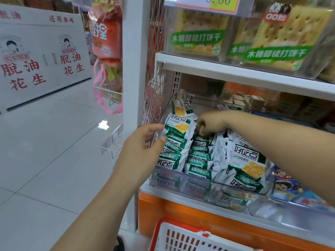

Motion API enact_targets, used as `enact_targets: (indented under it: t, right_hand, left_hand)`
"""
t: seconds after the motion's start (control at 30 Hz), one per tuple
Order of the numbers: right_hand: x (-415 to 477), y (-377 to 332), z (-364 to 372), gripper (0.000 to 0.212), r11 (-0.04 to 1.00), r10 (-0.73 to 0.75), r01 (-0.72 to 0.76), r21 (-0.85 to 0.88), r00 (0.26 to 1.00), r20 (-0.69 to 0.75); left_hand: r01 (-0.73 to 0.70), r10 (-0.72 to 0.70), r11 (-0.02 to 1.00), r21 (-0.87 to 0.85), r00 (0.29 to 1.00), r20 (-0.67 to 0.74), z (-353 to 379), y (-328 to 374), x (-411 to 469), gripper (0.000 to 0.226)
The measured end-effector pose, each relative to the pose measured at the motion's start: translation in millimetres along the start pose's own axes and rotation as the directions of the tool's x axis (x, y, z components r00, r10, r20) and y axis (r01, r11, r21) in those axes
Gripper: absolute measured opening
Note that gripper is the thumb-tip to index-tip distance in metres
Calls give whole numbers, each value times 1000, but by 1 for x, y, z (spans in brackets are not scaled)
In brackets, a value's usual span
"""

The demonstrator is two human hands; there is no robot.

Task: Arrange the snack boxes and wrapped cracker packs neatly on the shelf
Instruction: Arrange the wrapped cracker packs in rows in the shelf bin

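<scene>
My left grip (143, 153) is pinching the leftmost packs (175, 142) in the shelf bin (192, 186). My right grip (213, 123) is curling among the middle packs; I cannot tell if it is holding one.

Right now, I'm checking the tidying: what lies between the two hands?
In the head view, a stacked row of cracker packs stands between the left hand and the right hand.

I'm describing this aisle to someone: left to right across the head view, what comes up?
White lettered display, hanging orange bag, white shelf post, left hand, cracker packs, right hand, blue snack box.
</scene>
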State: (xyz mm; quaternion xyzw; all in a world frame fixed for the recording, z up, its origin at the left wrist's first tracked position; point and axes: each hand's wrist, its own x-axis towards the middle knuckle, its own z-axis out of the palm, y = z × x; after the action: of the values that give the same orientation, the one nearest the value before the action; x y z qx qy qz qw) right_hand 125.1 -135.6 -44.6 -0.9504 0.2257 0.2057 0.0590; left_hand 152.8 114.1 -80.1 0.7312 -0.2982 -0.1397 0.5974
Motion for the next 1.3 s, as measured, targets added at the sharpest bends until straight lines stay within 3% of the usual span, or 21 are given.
enact_targets:
  t: [0.2, 0.37, 0.47, 0.57, 0.73, 0.97, 1.17, 1.3]
  right_hand:
    - [3, -6, 14, 33, 963, 59, -60, -262, 998, -11]
    - [3, -3, 16, 22, 931, 72, -66, -360, 997, 2]
    - [4, -1, 15, 10, 944, -1, -8, -330, 1000, -26]
    - [2, 0, 8, 11, 950, -60, 30, -310, 994, -88]
    - [-10, 2, -11, 19, 955, -44, -25, -295, 973, -227]
    - [-29, 16, -18, 12, 933, -55, -91, -347, 919, -390]
    - [-52, 23, -18, 16, 942, -181, -18, -335, 814, -551]
    - [-81, 19, -9, 19, 958, -181, -16, -288, 743, -644]
  left_hand:
    - [-1, 1, 1000, -7, 1000, -10, 1, -2, 2, 24]
    - [-14, 14, 1000, -4, 1000, -7, 1, -5, 3, 24]
    - [-30, 30, 1000, 5, 999, -11, 2, -6, 4, 24]
    - [-37, 37, 999, 12, 999, -16, 2, -6, 4, 25]
    - [-43, 43, 999, 15, 999, -23, 3, -6, 4, 24]
    - [-64, 65, 997, 41, 998, -23, 4, -4, 2, 24]
    - [-145, 149, 981, 130, 988, -26, 5, -4, 1, 23]
    - [-199, 218, 949, 244, 974, -54, 9, 0, -2, 24]
